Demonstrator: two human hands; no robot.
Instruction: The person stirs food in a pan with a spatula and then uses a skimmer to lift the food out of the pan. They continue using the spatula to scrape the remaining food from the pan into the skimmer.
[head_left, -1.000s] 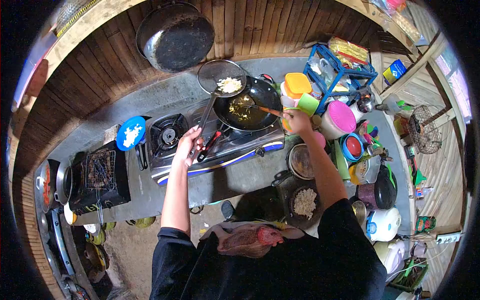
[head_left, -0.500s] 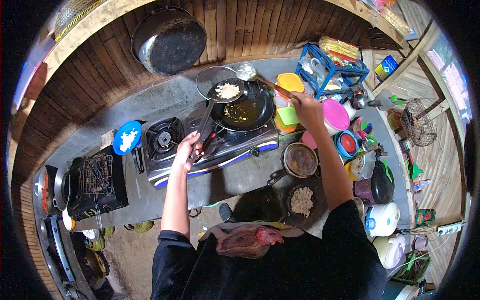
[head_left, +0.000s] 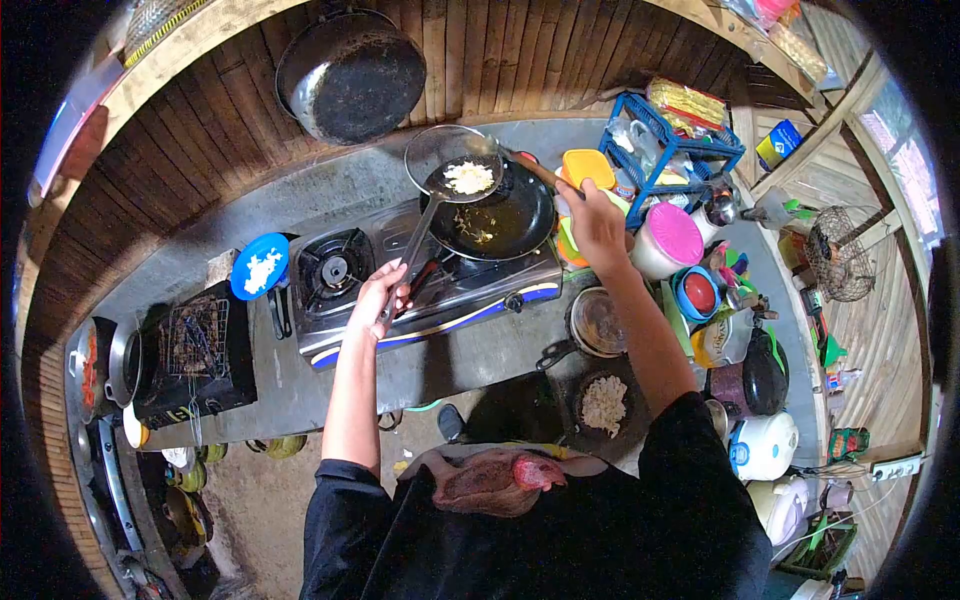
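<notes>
Left hand (head_left: pixel 378 297) is clenched round the near end of the wire skimmer's long handle; the skimmer (head_left: pixel 452 165) reaches away from the grip and its mesh basket hangs over the far-left rim of the black frying pan (head_left: pixel 505 212), carrying a small heap of pale fried bits (head_left: pixel 469 177). Right hand (head_left: pixel 597 218), at the pan's right edge, grasps a wooden-handled utensil (head_left: pixel 537 171) whose working end lies over the pan's far rim, partly hidden.

Judgement: the skimmer is light and stiff but lever-long, so the load tips easily; hold at the handle end, well clear of hot metal and oil. The load is loose and will spill if tilted.

The pan sits on the right burner of the gas stove (head_left: pixel 420 285), which stands on the counter (head_left: pixel 470 350).
</notes>
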